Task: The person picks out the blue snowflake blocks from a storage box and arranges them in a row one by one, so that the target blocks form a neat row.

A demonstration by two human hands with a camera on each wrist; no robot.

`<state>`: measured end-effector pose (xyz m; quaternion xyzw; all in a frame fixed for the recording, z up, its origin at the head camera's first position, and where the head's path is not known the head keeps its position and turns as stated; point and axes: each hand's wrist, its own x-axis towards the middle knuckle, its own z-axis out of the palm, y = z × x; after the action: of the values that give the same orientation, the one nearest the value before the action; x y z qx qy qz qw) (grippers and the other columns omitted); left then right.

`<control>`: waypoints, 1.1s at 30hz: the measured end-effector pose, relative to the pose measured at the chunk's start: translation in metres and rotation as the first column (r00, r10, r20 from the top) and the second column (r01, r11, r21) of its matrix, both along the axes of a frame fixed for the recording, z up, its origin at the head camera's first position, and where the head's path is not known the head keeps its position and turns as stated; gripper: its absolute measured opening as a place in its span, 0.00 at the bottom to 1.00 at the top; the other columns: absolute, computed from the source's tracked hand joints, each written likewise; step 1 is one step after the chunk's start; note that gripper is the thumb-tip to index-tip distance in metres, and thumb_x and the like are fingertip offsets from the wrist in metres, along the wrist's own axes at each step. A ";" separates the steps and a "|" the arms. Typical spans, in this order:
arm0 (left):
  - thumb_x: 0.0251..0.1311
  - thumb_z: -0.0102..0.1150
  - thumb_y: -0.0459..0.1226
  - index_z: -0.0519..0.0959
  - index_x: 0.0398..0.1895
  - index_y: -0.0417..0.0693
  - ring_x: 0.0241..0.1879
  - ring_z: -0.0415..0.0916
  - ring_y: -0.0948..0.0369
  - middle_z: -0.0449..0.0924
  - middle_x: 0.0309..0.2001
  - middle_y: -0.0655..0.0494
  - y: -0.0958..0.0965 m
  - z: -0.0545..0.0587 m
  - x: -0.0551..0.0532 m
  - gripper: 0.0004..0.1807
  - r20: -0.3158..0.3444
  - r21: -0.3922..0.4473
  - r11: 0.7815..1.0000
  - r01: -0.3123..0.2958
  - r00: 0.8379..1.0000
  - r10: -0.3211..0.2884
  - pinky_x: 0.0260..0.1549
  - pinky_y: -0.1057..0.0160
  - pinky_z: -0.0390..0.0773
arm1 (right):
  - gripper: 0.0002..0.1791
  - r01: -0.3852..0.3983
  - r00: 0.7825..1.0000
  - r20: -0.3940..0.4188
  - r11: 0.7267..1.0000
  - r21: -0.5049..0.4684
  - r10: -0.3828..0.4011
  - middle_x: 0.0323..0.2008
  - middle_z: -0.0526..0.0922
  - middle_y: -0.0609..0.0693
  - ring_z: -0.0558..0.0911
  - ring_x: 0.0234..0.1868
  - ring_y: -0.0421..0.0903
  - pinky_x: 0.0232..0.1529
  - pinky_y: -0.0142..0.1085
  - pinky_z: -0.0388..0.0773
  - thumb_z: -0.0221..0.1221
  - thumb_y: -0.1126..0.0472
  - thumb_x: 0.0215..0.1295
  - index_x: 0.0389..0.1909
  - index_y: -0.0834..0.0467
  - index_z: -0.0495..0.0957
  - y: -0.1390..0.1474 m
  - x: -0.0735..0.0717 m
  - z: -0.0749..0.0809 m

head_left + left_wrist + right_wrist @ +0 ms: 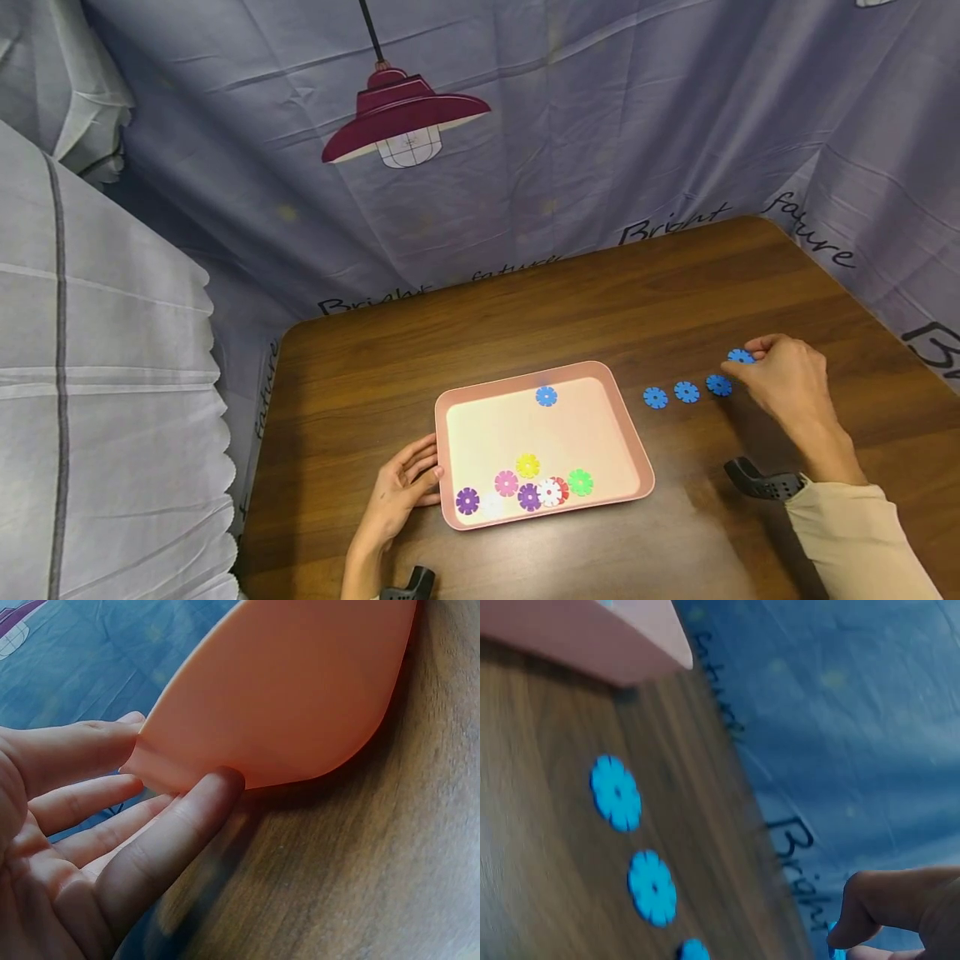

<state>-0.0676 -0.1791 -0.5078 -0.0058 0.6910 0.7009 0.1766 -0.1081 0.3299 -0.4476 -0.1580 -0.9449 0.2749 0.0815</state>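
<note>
My left hand holds the left wall of a pink tray; in the left wrist view the thumb is at the rim and the fingers lie against the outer wall. At the right, my right hand pinches a blue snowflake disc between thumb and finger, just above the table. Three more blue discs lie in a row between tray and hand: a left one, a middle one and a right one. Another blue disc lies inside the tray's far side.
Along the tray's near side lie several discs, among them yellow, pink, purple, white and green, with a red one partly covered. Printed curtains surround the wooden table.
</note>
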 end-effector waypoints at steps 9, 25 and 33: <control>0.63 0.62 0.29 0.66 0.68 0.37 0.61 0.71 0.43 0.69 0.64 0.34 -0.002 -0.001 0.001 0.30 0.003 -0.003 1.000 -0.006 1.000 0.006 0.39 0.53 0.86 | 0.25 0.020 0.998 0.053 1.000 -0.009 -0.019 0.39 0.82 0.72 0.73 0.45 0.76 0.46 0.65 0.70 0.68 0.51 0.57 0.40 0.72 0.80 0.022 0.001 -0.017; 0.63 0.62 0.29 0.66 0.69 0.37 0.60 0.71 0.43 0.69 0.64 0.34 -0.001 -0.001 0.000 0.30 0.005 0.003 1.000 -0.005 1.000 0.005 0.39 0.53 0.86 | 0.29 0.044 0.990 0.133 0.999 -0.013 -0.042 0.43 0.80 0.74 0.70 0.48 0.79 0.49 0.67 0.68 0.69 0.48 0.54 0.39 0.72 0.81 0.043 -0.002 -0.047; 0.63 0.62 0.29 0.65 0.68 0.36 0.60 0.71 0.43 0.69 0.63 0.33 0.000 -0.002 0.000 0.31 0.009 0.010 1.000 -0.003 1.000 0.003 0.39 0.52 0.86 | 0.28 0.041 0.989 0.140 0.999 0.010 -0.042 0.43 0.79 0.76 0.70 0.46 0.80 0.47 0.68 0.69 0.70 0.49 0.54 0.37 0.72 0.80 0.043 -0.004 -0.049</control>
<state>-0.0680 -0.1796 -0.5097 -0.0090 0.6867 0.7046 0.1786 -0.1123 0.3727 -0.4968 -0.1964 -0.9457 0.2580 0.0212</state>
